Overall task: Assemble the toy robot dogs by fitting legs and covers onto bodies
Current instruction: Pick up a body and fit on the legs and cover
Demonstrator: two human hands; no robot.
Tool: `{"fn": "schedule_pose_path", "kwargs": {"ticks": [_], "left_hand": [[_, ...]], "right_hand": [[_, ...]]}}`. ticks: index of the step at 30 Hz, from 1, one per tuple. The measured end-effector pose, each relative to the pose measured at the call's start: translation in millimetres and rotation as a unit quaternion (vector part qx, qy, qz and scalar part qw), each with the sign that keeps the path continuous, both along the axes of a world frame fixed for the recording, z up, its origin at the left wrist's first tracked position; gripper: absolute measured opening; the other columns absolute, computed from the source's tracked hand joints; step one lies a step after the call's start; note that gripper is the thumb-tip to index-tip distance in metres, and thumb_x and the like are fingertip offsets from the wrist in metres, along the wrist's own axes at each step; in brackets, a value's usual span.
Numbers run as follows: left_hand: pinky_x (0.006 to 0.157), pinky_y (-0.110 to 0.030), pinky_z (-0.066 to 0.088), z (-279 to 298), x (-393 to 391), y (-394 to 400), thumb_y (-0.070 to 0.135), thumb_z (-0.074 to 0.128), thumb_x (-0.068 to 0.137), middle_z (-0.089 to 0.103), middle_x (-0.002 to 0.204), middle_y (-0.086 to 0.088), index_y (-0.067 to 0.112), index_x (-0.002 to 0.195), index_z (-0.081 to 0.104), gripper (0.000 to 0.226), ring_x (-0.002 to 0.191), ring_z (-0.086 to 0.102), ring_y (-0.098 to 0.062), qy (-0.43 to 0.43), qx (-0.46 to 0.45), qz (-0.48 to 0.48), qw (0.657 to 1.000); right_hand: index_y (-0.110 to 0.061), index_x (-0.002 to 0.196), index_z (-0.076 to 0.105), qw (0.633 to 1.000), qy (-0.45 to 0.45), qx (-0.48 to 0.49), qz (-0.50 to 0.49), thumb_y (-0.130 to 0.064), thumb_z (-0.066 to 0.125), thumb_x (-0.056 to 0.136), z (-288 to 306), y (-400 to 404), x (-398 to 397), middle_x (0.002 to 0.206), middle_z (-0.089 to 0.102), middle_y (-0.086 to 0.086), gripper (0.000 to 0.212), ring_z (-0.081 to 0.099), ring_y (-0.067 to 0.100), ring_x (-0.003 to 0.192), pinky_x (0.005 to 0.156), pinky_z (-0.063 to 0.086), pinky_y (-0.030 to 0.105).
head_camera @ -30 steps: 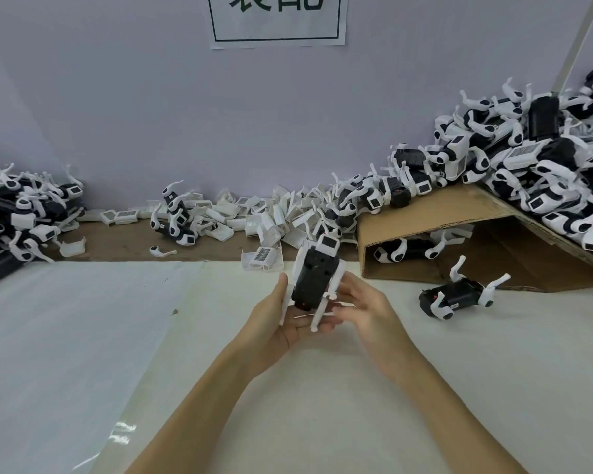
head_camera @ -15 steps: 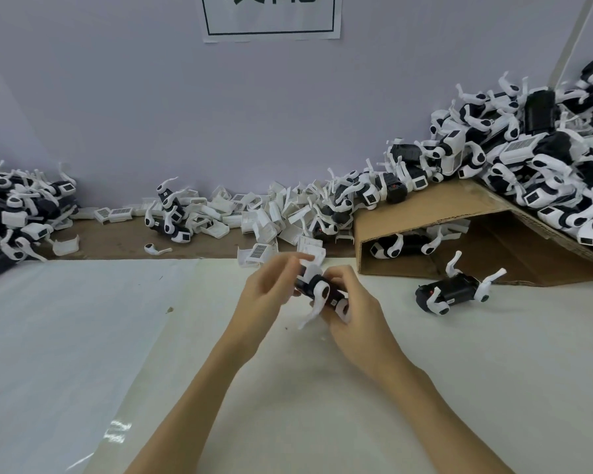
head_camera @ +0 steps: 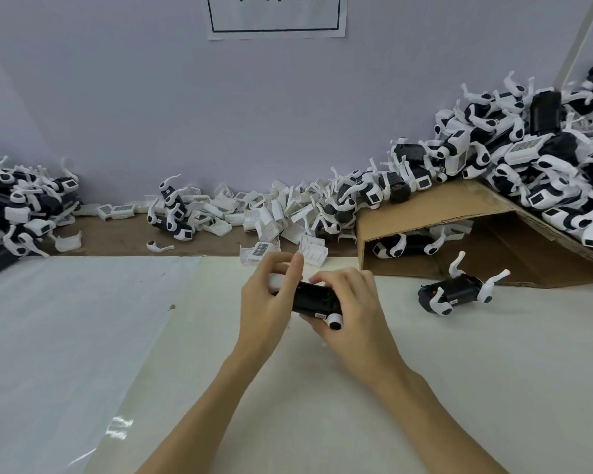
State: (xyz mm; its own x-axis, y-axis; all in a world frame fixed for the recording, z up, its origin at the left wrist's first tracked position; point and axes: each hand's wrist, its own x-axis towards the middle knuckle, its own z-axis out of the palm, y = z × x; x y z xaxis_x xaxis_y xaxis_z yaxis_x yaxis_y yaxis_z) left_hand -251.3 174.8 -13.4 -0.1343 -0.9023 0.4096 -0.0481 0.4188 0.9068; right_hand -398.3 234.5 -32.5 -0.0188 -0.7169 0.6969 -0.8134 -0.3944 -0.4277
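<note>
1. Both hands clamp one black plastic toy dog body [head_camera: 314, 297] above the pale table sheet [head_camera: 425, 388], held level at mid-table.
2. Left hand [head_camera: 266, 302] curls round the body's left end, thumb and forefinger raised and pinched over a white part there (which part it is cannot be told).
3. Right hand [head_camera: 351, 309] arches over the body's right end, fingers bent down along its far edge, thumb side tucked beneath.
4. One white rounded leg joint with a black cap [head_camera: 335, 321] pokes out under the right palm.
5. Both forearms angle in from the bottom edge, meeting at the toy.
6. Another black-and-white toy dog with legs fitted [head_camera: 457, 292] lies on its side to the right, just before the brown cardboard ramp [head_camera: 425, 213].
7. Loose white plastic covers [head_camera: 264, 217] are heaped along the far wall.
</note>
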Motion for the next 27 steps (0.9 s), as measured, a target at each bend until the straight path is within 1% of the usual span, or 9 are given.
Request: {"fn": "schedule_pose_path", "kwargs": {"ticks": [4,8,10,12,15,17,20,23,27], "left_hand": [[0.068,-0.019,0.047,-2,8,-11,0.042,0.064,0.106,0.070,0.069,0.003,0.021,0.070,0.071,0.042,0.067,0.064,-0.009,0.049,-0.030,0.119,0.991],[0.065,-0.029,0.047,0,22,-20,0.047,0.059,0.107,0.070,0.070,-0.002,0.018,0.071,0.072,0.048,0.067,0.063,-0.016,0.087,-0.036,0.115,0.989],[0.067,-0.027,0.048,1,22,-20,0.052,0.055,0.107,0.072,0.075,-0.004,0.018,0.074,0.073,0.051,0.074,0.066,-0.020,0.090,-0.039,0.091,0.991],[0.065,-0.033,0.046,4,21,-18,0.062,0.045,0.107,0.075,0.084,-0.011,0.016,0.075,0.073,0.062,0.079,0.066,-0.027,0.157,0.023,0.058,0.986],[0.078,-0.039,0.050,5,20,-17,0.067,0.033,0.108,0.072,0.088,-0.024,0.008,0.070,0.069,0.079,0.081,0.069,-0.030,0.301,0.128,0.031,0.944],[0.086,-0.041,0.051,5,23,-18,0.064,0.033,0.109,0.070,0.081,-0.025,0.004,0.062,0.063,0.081,0.080,0.069,-0.032,0.336,0.143,0.027,0.931],[0.092,-0.043,0.050,8,30,-22,0.062,0.037,0.108,0.067,0.073,-0.021,0.004,0.058,0.056,0.078,0.075,0.067,-0.031,0.363,0.153,0.005,0.919],[0.086,-0.039,0.051,10,38,-26,0.064,0.038,0.106,0.066,0.073,-0.015,0.008,0.061,0.060,0.076,0.076,0.067,-0.028,0.380,0.160,-0.045,0.910],[0.095,-0.040,0.051,9,37,-25,0.062,0.036,0.106,0.068,0.080,-0.014,0.007,0.068,0.070,0.075,0.092,0.071,-0.030,0.427,0.174,-0.103,0.882]], "right_hand": [[-0.032,0.138,0.054,0.984,-0.128,0.096,0.083,-0.051,0.086,0.077,-2,-1,5,0.129,0.052,-0.015,0.072,0.048,0.007,0.125,0.097,0.041,0.013],[-0.046,0.140,0.050,0.966,-0.164,0.182,0.079,-0.072,0.075,0.072,-5,-2,3,0.129,0.059,-0.024,0.077,0.051,-0.002,0.126,0.097,0.038,0.013],[-0.047,0.136,0.051,0.964,-0.177,0.181,0.078,-0.070,0.076,0.072,-6,-3,3,0.127,0.062,-0.023,0.071,0.053,0.000,0.124,0.096,0.040,0.017],[-0.048,0.133,0.051,0.968,-0.181,0.157,0.073,-0.061,0.080,0.075,-5,-3,3,0.128,0.060,-0.026,0.067,0.053,0.001,0.124,0.097,0.040,0.016],[-0.050,0.135,0.047,0.980,-0.146,0.121,0.065,-0.046,0.089,0.076,-6,1,5,0.127,0.049,-0.037,0.072,0.047,-0.005,0.123,0.095,0.033,0.003],[-0.044,0.136,0.048,0.984,-0.124,0.107,0.065,-0.042,0.091,0.076,-8,3,10,0.127,0.045,-0.040,0.074,0.046,-0.008,0.122,0.097,0.031,0.002],[-0.034,0.139,0.050,0.991,-0.090,0.073,0.070,-0.039,0.092,0.077,-5,3,17,0.129,0.043,-0.042,0.075,0.047,-0.003,0.124,0.105,0.037,0.016],[-0.026,0.140,0.052,0.995,-0.062,0.022,0.070,-0.038,0.090,0.079,-2,1,21,0.134,0.048,-0.031,0.073,0.048,0.003,0.128,0.106,0.043,0.029],[-0.022,0.143,0.050,0.997,-0.047,-0.014,0.058,-0.027,0.090,0.080,-1,0,16,0.139,0.049,-0.019,0.075,0.046,0.008,0.134,0.109,0.044,0.033]]}}
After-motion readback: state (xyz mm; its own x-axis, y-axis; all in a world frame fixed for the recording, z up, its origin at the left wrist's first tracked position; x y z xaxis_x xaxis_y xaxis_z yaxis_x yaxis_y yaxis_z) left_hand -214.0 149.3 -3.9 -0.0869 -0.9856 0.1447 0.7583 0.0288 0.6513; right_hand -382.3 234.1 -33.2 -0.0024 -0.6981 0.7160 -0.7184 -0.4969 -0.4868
